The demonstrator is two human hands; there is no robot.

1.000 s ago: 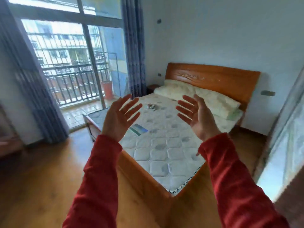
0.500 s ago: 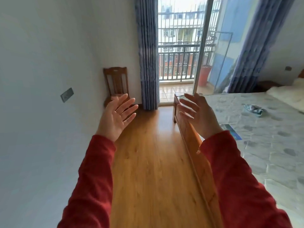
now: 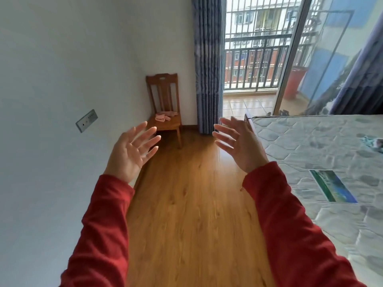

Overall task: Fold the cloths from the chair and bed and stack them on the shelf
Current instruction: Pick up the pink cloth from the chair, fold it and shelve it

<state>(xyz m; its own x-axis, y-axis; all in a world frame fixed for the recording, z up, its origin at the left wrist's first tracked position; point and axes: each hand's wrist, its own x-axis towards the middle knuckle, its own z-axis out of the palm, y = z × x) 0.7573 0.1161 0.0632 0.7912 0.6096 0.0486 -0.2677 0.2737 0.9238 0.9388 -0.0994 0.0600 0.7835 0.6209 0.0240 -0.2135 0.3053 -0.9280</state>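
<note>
Pink cloth (image 3: 164, 116) on the chair (image 3: 165, 112) now faces you.
Your view swung off the bed (image 3: 310, 146); left hand (image 3: 129, 154) and right hand (image 3: 241, 145) spread, empty.

A varnished wooden chair (image 3: 163, 104) with a slatted back carries soft pink cloths (image 3: 165, 116) on its seat. Beside the chair, glossy wood-grain floor (image 3: 186, 204) planks catch the light. Right of the chair, a quilted fabric mattress (image 3: 323, 154) bears a glossy printed label (image 3: 332, 188). Matt painted wall (image 3: 62, 79) left of the chair.
</note>
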